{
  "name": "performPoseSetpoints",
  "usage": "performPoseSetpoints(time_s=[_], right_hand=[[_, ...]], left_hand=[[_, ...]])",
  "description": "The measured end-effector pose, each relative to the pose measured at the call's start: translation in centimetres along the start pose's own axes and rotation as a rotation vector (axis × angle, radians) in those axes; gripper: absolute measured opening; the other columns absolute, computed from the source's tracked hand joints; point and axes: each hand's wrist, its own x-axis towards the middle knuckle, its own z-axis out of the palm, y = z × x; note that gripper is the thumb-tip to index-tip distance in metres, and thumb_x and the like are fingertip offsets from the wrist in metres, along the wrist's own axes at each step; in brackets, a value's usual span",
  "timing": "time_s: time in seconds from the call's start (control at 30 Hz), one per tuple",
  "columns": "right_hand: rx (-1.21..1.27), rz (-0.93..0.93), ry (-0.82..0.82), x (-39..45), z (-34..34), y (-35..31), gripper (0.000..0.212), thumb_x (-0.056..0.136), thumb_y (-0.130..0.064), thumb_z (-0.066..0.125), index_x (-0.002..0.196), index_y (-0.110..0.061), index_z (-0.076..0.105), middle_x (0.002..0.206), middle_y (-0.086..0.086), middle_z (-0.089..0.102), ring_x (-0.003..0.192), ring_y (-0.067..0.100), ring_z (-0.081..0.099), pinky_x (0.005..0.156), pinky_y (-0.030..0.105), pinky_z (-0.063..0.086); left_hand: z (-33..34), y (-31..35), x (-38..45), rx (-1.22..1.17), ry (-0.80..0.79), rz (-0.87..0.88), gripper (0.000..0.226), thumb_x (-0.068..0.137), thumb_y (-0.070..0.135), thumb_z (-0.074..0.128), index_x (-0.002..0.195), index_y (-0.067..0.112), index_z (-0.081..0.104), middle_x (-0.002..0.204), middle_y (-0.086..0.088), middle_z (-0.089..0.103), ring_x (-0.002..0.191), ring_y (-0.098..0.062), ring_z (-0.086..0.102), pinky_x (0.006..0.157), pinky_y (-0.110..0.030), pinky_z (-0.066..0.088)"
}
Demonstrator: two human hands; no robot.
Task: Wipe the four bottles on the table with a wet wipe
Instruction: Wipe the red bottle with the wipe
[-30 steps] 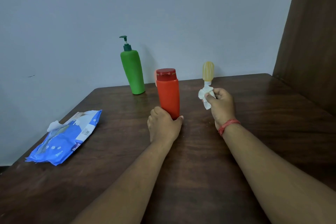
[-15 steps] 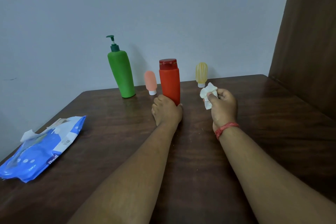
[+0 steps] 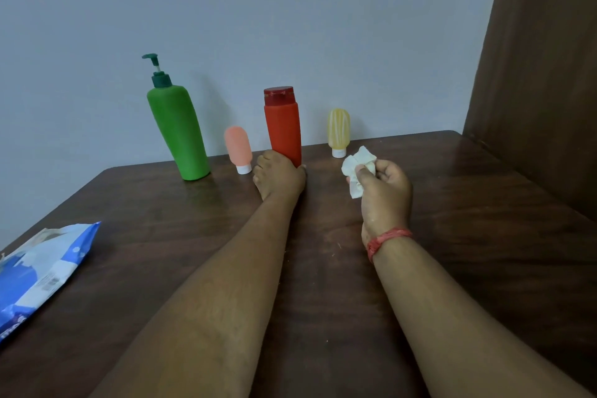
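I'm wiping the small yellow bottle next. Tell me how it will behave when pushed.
The yellow bottle stands inverted on its narrow white cap, so it probably tips easily. It looks small, likely light, and may slide unless steadied. Its rounded body would probably roll if toppled.

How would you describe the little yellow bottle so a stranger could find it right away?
Look along the back edge of the dark wooden table, by the wall. Four bottles stand there; the yellow bottle is the rightmost, beside the tall red bottle. It is small, pale yellow, streaked, standing on its white cap.
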Motion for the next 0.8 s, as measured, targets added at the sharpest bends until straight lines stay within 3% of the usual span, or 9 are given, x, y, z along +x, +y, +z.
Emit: performPoseSetpoints(time_s=[0.33, 0.8], right_hand=[[0.009, 0.004, -0.034, -0.5, 0.4, 0.1, 0.019, 0.090, -0.007, 0.067, 0.087, -0.025, 0.067, 0.092, -0.003, 0.075, 0.089, 0.017, 0.073, 0.076, 0.033, 0.060], [-0.016, 0.005, -0.059, -1.0, 0.5, -0.1, 0.021, 0.090, -0.008, 0.068, 0.084, -0.028, 0.067, 0.090, -0.006, 0.075, 0.089, 0.015, 0.073, 0.083, 0.041, 0.061]], left_hand=[[1.6, 0.8, 2.9, -0.026, 0.019, -0.015, 0.078, 0.082, 0.046, 0.077, 0.136, 0.004, 0.040, 0.136, -0.017, 0.053, 0.126, -0.035, 0.052, 0.106, -0.044, 0.044], [2.1, 0.8, 3.7, -0.062, 0.029, -0.023, 0.080, 0.081, 0.047, 0.079, 0.137, 0.004, 0.041, 0.136, -0.016, 0.052, 0.126, -0.034, 0.053, 0.106, -0.044, 0.045]])
